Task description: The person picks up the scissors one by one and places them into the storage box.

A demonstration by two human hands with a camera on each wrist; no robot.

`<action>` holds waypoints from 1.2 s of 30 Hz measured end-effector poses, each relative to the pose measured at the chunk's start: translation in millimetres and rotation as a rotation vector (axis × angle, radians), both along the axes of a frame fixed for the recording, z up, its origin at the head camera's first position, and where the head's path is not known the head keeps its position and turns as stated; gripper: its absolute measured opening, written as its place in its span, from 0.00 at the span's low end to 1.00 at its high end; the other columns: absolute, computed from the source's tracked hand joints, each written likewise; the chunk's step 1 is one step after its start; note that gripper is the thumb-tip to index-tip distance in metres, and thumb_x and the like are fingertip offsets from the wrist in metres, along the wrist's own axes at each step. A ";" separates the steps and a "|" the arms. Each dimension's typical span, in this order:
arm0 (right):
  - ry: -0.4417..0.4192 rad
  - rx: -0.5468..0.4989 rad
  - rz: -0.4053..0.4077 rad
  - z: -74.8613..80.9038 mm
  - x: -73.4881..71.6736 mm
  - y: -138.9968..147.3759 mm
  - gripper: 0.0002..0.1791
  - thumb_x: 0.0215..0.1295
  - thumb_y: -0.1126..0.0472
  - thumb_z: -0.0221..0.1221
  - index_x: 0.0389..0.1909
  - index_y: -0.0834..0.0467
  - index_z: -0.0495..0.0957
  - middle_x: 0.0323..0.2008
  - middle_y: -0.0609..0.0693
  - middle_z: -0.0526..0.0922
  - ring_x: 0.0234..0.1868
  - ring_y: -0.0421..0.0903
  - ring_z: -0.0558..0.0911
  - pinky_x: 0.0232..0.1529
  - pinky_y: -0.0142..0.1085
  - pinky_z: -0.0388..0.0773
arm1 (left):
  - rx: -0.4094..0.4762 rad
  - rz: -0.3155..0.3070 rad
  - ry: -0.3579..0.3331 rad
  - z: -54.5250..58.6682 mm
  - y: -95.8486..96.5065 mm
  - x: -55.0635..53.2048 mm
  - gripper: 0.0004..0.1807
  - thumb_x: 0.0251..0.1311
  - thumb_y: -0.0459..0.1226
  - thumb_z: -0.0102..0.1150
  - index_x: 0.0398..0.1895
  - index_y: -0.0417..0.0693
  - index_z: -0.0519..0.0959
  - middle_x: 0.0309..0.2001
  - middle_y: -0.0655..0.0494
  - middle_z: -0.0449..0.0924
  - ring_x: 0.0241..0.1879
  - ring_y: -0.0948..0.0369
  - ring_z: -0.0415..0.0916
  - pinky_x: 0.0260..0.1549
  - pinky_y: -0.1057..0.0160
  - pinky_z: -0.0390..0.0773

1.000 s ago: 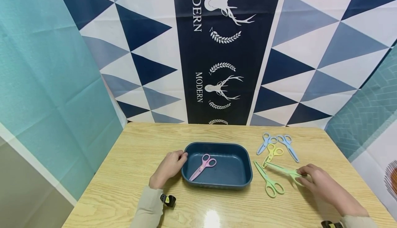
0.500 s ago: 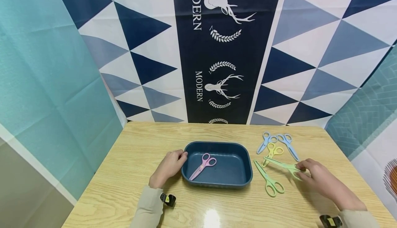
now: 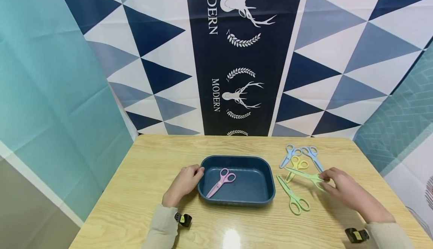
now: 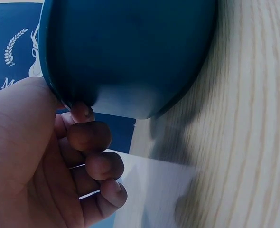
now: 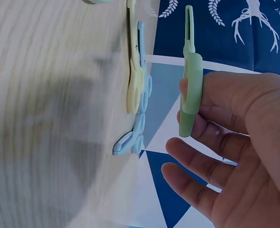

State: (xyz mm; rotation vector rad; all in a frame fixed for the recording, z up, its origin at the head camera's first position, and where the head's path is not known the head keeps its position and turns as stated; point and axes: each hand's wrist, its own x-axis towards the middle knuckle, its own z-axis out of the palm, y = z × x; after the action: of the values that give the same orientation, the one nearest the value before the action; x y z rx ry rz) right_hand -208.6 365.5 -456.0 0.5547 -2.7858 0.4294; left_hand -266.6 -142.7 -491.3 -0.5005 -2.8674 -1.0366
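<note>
In the head view, your left hand (image 3: 184, 184) pinches the edge of the blue box (image 3: 250, 187) at nine o'clock, and your right hand (image 3: 346, 189) pinches the handles of some green scissors (image 3: 303, 174) at three o'clock from the box. Only the left wrist view shows how your left fingers (image 4: 105, 165) curl, but it cuts off most of the box. The right wrist view shows your scissors edge-on, so their finger holes are hard to see.

Held green scissors (image 3: 304, 175) partly hidden, yellow scissors (image 3: 296, 166) partly covered, tray (image 4: 140, 52) cropped in left wrist view.
</note>
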 end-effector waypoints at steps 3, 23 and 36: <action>0.028 0.002 0.012 2.0 -1.4 -1.6 0.10 0.54 0.70 0.73 0.34 0.60 0.83 0.33 0.47 0.81 0.33 0.46 0.82 0.35 0.41 0.80 | -0.002 0.005 -0.003 -2.3 -0.4 0.6 0.21 0.78 0.42 0.49 0.21 0.52 0.69 0.18 0.63 0.61 0.18 0.68 0.62 0.21 0.70 0.63; 0.042 0.024 0.043 14.5 -9.3 -10.1 0.09 0.56 0.69 0.72 0.35 0.60 0.83 0.33 0.47 0.81 0.34 0.47 0.82 0.35 0.43 0.80 | 0.013 0.002 -0.013 -2.4 -0.5 1.9 0.21 0.78 0.42 0.48 0.21 0.51 0.69 0.18 0.63 0.62 0.18 0.67 0.63 0.21 0.70 0.63; -0.005 0.030 0.041 19.2 -14.2 -17.9 0.07 0.59 0.68 0.70 0.37 0.61 0.83 0.34 0.49 0.82 0.35 0.49 0.83 0.38 0.47 0.81 | 0.001 0.005 0.004 -2.7 0.4 1.4 0.21 0.78 0.41 0.49 0.21 0.51 0.69 0.18 0.62 0.61 0.19 0.66 0.62 0.22 0.69 0.62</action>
State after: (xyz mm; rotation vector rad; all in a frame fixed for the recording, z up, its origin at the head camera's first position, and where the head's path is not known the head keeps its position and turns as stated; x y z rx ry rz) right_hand -222.8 347.6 -436.7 0.6193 -2.7942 0.3993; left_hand -265.1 -142.3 -494.1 -0.4942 -2.8631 -1.0346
